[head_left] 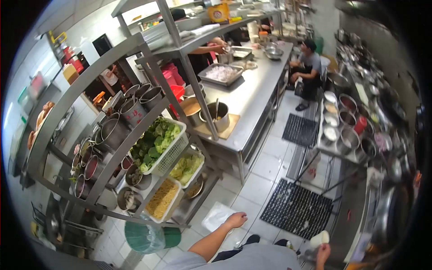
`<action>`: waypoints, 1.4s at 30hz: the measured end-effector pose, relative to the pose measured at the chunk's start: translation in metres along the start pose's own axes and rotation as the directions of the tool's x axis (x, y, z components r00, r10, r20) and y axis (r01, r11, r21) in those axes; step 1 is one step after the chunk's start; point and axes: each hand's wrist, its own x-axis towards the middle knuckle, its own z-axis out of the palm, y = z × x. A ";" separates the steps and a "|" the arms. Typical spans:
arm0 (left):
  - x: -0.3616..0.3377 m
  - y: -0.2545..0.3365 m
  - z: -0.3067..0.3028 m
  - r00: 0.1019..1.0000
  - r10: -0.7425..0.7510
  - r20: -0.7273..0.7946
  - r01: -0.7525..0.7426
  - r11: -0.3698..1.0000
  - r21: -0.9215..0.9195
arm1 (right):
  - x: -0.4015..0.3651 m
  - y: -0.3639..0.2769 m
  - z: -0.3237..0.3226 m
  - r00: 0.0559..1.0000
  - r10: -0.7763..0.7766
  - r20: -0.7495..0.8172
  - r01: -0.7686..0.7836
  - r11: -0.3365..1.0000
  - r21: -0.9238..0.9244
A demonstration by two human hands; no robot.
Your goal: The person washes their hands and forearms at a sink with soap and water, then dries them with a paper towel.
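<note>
My left hand (236, 219) is closed at the bottom centre, with fingers curled. A clear, whitish plastic bag (217, 217) shows right against it and appears to be in its grip. Low on the right, my right hand (322, 253) is closed on a small white cup (320, 239), its fingers at the cup's lower edge. Beside the cup, a counter edge with pans runs along the right. Below my left hand, the floor and my dark shoes show.
Left stands a metal rack (155, 114) with pots and baskets of greens (168, 143) and noodles (163, 200). A green bin (135, 236) is below. Black mats (294, 208) lie in the aisle. A steel table (252, 96) runs ahead; a person (309, 67) sits beyond.
</note>
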 end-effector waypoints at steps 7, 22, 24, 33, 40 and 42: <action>0.088 0.111 -0.049 0.992 0.112 -0.061 -0.126 0.930 -0.344 | 0.129 -0.101 0.062 0.921 0.045 0.386 -0.111 0.982 0.151; -0.073 0.311 -0.419 0.127 0.451 -0.883 0.411 0.787 0.461 | 0.313 -0.299 0.223 0.712 -0.422 0.561 0.186 0.884 0.428; -0.046 0.349 -0.459 0.144 0.461 -0.876 0.358 0.801 0.480 | 0.323 -0.323 0.245 0.727 -0.410 0.551 0.154 0.879 0.451; 0.129 0.368 -0.669 0.301 0.561 -0.771 0.221 0.746 0.629 | 0.364 -0.333 0.320 0.809 -0.348 0.473 0.120 0.887 0.446; 0.202 0.315 -0.793 0.523 0.341 -0.781 0.450 0.668 0.593 | 0.396 -0.330 0.357 0.919 -0.110 0.379 0.090 0.993 0.071; 0.207 0.296 -0.827 0.580 0.109 -0.807 0.407 0.820 0.403 | 0.405 -0.318 0.383 0.932 -0.032 0.362 0.040 0.999 -0.014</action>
